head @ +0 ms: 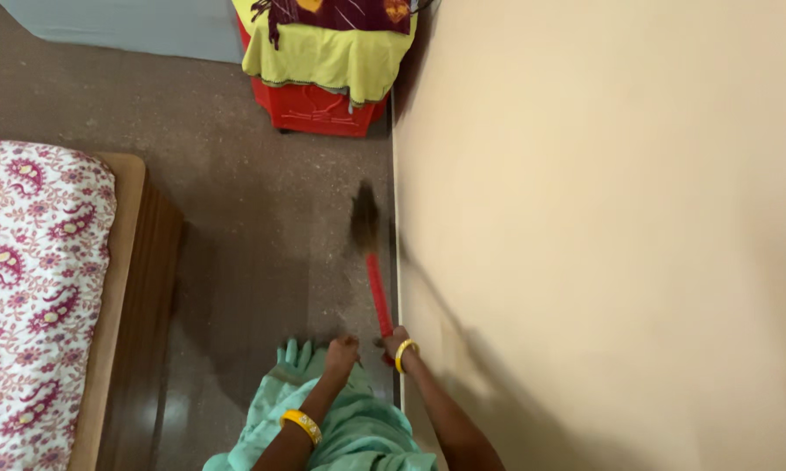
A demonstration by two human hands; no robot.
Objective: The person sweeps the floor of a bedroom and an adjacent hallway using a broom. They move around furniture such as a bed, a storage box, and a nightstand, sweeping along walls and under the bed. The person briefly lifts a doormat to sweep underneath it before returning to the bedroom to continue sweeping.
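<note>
A broom (371, 262) with a red handle and a dark bristle head lies low over the brown speckled floor (262, 218), close to the base of the cream wall (602, 218). My right hand (395, 340) grips the near end of the red handle, a yellow bangle on its wrist. My left hand (341, 351) is closed on a fold of the light green cloth (323, 419) I wear, also with a yellow bangle further up the forearm. The bristle head is blurred.
A bed with a floral pink-and-white mattress (27, 288) on a wooden frame (140, 305) fills the left side. A red plastic stool or crate (310, 109) draped with yellow and maroon cloth stands by the wall ahead. A grey panel (122, 26) is at the top left.
</note>
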